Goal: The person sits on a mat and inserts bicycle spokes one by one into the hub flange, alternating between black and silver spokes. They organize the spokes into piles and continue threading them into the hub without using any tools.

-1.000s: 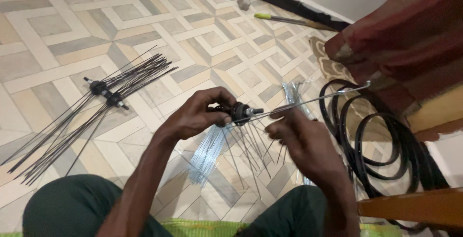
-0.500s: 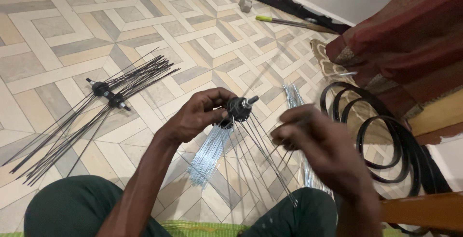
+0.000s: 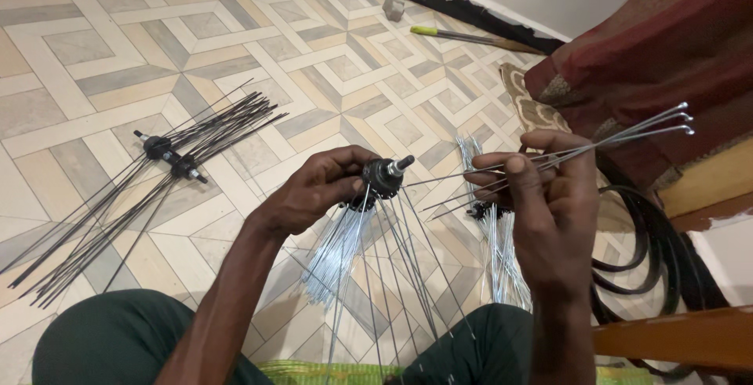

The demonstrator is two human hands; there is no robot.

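My left hand [image 3: 318,187] grips a black wheel hub [image 3: 384,175] with its axle pointing up and right. Several thin metal spokes [image 3: 376,275] hang from the hub toward my lap. My right hand [image 3: 541,197] holds a small bunch of loose silver spokes [image 3: 620,140] pinched between the fingers, their bent heads pointing up to the right. The two hands are close together, about a hand's width apart, above the tiled floor.
A second black hub with dark spokes [image 3: 169,157] lies on the patterned tile floor at left. Bundles of loose silver spokes [image 3: 494,252] lie under my hands. Black rubber tyres [image 3: 659,252] lie at right beside a wooden frame [image 3: 674,338] and red cloth [image 3: 651,56].
My right hand let go of the single spoke at the hub and rose with a bunch of loose spokes. The hub's axle has tilted more upright in my left hand.
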